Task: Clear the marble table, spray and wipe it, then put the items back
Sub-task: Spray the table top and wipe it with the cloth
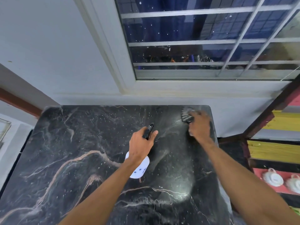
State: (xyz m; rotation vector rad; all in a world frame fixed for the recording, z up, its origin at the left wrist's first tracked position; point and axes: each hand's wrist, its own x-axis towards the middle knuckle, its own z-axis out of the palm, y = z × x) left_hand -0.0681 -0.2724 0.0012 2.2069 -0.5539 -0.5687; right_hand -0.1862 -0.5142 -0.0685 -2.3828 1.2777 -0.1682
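Your bare forearms reach in from the bottom edge over the counter (81, 151), a slab of glossy black marble with rounded far corners, threaded by pale pink and white veins and speckled with fine droplets. Your left grip (141, 146) is clenched around the neck of the spray bottle (140, 170), held over the middle of the counter. Its body is smooth, rounded white plastic with small blue marks, and its head is a narrow black trigger piece. The bottle's long axis runs from the white base nearest you to the black nozzle (150, 127) farthest away, so the nozzle points away from you and slightly right, toward the far edge and the wall under the window. Your right grip (200, 127) is grasping a cloth (186, 115), soft and bunched, with dark and light stripes, low on the marble at the far right corner; it is blurred, so its weave cannot be told. A wet, milky sheen streaks the marble on that side. At the right, a dark-framed shelf (266, 114) carries flat yellow stacks (272, 151) and white ribbed cups (274, 178) on a red surface.
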